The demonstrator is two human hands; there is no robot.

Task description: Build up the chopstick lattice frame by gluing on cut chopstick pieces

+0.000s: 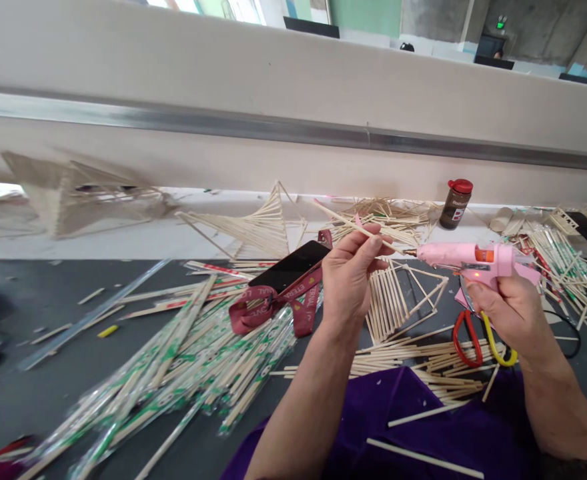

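Observation:
My left hand (356,267) pinches a thin wooden stick (341,217) that slants up to the left. In my right hand (511,310) is a pink hot glue gun (448,255), its small orange light lit. The gun's metal nozzle meets or nearly meets the stick's lower right end; exact contact is too small to tell. Below and between my hands lies a frame of glued sticks (388,303). Scissors (468,340) with one red and one yellow handle rest under the glue gun. Loose cut sticks (423,357) spread near my lap.
Paper-wrapped chopsticks (198,353) cover the table's left middle. A phone (293,268) with a red lanyard (253,313) lies on them. Stick structures (258,227) stand along the white partition (273,87). A red-lidded jar (456,203) stands at back right. Two sticks lie on purple cloth (373,407).

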